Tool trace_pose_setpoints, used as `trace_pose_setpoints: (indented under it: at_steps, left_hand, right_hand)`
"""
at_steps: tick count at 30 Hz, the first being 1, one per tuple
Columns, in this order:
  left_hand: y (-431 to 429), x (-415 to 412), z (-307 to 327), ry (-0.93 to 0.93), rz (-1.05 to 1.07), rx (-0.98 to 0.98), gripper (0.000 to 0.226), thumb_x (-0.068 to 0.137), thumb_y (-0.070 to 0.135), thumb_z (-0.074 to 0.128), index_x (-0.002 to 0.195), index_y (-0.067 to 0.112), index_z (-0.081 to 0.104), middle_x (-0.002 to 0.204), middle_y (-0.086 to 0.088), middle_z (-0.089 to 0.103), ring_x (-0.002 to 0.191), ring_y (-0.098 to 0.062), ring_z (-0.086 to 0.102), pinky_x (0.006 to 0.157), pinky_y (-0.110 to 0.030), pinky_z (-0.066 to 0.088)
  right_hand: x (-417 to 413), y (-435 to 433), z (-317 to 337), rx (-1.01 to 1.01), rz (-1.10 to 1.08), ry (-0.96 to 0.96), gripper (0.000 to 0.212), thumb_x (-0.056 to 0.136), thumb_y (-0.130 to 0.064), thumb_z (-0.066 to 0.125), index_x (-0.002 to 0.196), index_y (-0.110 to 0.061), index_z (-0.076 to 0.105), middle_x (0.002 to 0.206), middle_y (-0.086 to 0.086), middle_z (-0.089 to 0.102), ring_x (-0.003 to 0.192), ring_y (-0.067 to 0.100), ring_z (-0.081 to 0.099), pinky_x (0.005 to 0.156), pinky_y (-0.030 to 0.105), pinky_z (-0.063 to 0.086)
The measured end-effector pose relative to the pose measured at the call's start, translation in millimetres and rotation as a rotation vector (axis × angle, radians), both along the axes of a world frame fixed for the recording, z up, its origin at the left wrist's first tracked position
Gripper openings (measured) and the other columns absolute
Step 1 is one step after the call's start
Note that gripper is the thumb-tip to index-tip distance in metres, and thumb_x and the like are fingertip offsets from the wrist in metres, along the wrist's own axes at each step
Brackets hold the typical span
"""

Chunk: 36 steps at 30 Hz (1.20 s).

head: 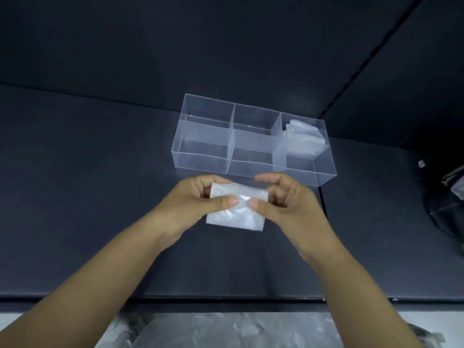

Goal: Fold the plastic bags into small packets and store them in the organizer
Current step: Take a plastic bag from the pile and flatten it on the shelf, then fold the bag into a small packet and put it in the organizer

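A clear plastic bag folded into a small square packet [236, 217] is held just above the dark table. My left hand [193, 199] grips its left side, thumb on top. My right hand [283, 197] pinches its right side with the thumb, the index finger raised. Behind them stands a clear organizer [206, 144] with three compartments in a row. A folded bag packet [305, 138] lies in the right compartment. The left and middle compartments hold nothing.
A dark bag-like object [449, 204] sits at the table's right edge, with a small pale scrap [421, 163] beside it. Crumpled clear plastic [238, 330] lies below the table's front edge. Dark walls stand behind and to the right.
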State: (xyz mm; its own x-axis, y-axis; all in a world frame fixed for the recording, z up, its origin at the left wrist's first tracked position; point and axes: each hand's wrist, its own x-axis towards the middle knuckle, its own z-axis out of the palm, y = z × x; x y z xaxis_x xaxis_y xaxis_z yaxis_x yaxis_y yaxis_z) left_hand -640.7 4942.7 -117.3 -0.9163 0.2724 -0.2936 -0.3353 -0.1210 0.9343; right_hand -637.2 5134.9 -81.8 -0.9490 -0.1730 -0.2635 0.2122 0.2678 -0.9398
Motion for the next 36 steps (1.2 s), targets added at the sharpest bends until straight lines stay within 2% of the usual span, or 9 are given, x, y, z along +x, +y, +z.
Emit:
trace_pose_setpoints:
  at_steps: [4, 8, 13, 15, 17, 21, 25, 32, 36]
  left_hand:
    - [7.9, -15.8, 8.7, 0.047, 0.229, 0.015, 0.012, 0.077, 0.017, 0.075, 0.089, 0.016, 0.072, 0.086, -0.001, 0.075, 0.079, -0.011, 0.070, 0.069, -0.015, 0.052]
    - [5.8, -35.2, 7.6, 0.307, 0.404, -0.413, 0.009, 0.087, 0.014, 0.067, 0.087, 0.023, 0.069, 0.084, 0.010, 0.070, 0.078, 0.002, 0.061, 0.072, -0.006, 0.045]
    - [12.8, -26.5, -22.4, 0.700, 0.041, -1.064, 0.047, 0.094, 0.031, 0.055, 0.139, 0.020, 0.047, 0.145, 0.005, 0.043, 0.141, -0.011, 0.026, 0.117, -0.022, 0.005]
    - [11.6, -22.8, -31.7, 0.736, -0.027, -1.140, 0.056, 0.096, 0.034, 0.051, 0.147, 0.021, 0.033, 0.154, 0.005, 0.028, 0.147, -0.011, 0.007, 0.117, -0.026, -0.011]
    - [9.7, -21.0, -34.7, 0.754, -0.068, -1.174, 0.060, 0.096, 0.034, 0.050, 0.150, 0.022, 0.025, 0.158, 0.006, 0.019, 0.147, -0.010, -0.003, 0.117, -0.027, -0.015]
    - [10.9, -15.4, -34.5, 0.757, -0.082, -1.182, 0.059, 0.096, 0.031, 0.051, 0.149, 0.018, 0.028, 0.160, 0.002, 0.013, 0.145, -0.010, -0.008, 0.117, -0.028, -0.013]
    - [13.4, -1.0, -37.3, 0.752, -0.025, -1.186, 0.054, 0.091, 0.022, 0.061, 0.141, 0.011, 0.045, 0.155, -0.007, 0.029, 0.146, -0.022, 0.012, 0.119, -0.038, 0.005]
    - [15.9, 25.8, -48.6, 0.718, -0.049, -1.217, 0.054, 0.081, 0.019, 0.073, 0.131, 0.008, 0.057, 0.145, -0.012, 0.044, 0.140, -0.030, 0.031, 0.114, -0.050, 0.025]
    - [15.8, 47.4, -62.2, 0.693, -0.072, -1.257, 0.050, 0.083, 0.026, 0.071, 0.129, 0.009, 0.059, 0.143, -0.012, 0.047, 0.137, -0.030, 0.036, 0.111, -0.047, 0.023]
  right_hand:
    - [-28.6, 1.8, 9.7, 0.061, -0.066, -0.077, 0.012, 0.082, -0.018, 0.073, 0.073, -0.011, 0.070, 0.063, -0.006, 0.067, 0.056, 0.000, 0.057, 0.059, 0.009, 0.045]
    - [-102.7, 9.8, 14.8, 0.150, -0.381, 0.024, 0.019, 0.081, -0.026, 0.076, 0.069, -0.017, 0.064, 0.067, -0.007, 0.062, 0.059, 0.004, 0.053, 0.053, 0.011, 0.044]
    - [-177.8, 4.4, -14.5, 0.517, -0.409, -0.018, 0.022, 0.087, -0.036, 0.067, 0.102, -0.019, 0.068, 0.100, 0.001, 0.067, 0.095, 0.022, 0.062, 0.069, 0.020, 0.044]
    - [-187.8, -2.6, -29.2, 0.727, -0.403, -0.040, 0.019, 0.086, -0.039, 0.064, 0.096, -0.024, 0.068, 0.110, 0.002, 0.067, 0.107, 0.025, 0.059, 0.091, 0.029, 0.041]
    - [-188.3, -11.1, -37.3, 0.908, -0.446, 0.005, 0.019, 0.083, -0.039, 0.066, 0.094, -0.024, 0.067, 0.111, 0.003, 0.064, 0.108, 0.027, 0.056, 0.088, 0.034, 0.033]
    - [-179.3, -10.6, -41.5, 0.991, -0.503, 0.206, 0.030, 0.079, -0.031, 0.074, 0.105, -0.019, 0.062, 0.119, 0.006, 0.055, 0.108, 0.028, 0.056, 0.091, 0.036, 0.033]
    - [-180.4, 2.7, -42.5, 1.082, -0.352, 0.349, 0.012, 0.086, -0.025, 0.063, 0.093, -0.021, 0.071, 0.113, 0.009, 0.053, 0.103, 0.032, 0.054, 0.091, 0.037, 0.033]
    - [-193.1, 1.6, -46.5, 1.273, -0.028, 0.094, 0.061, 0.098, -0.053, 0.025, 0.122, -0.012, 0.062, 0.132, 0.011, 0.037, 0.126, 0.030, 0.032, 0.103, 0.044, 0.028]
    - [-173.8, -0.3, -32.7, 1.161, -0.043, 0.178, 0.059, 0.098, -0.055, 0.029, 0.110, -0.014, 0.069, 0.139, 0.007, 0.036, 0.129, 0.028, 0.030, 0.104, 0.042, 0.023]
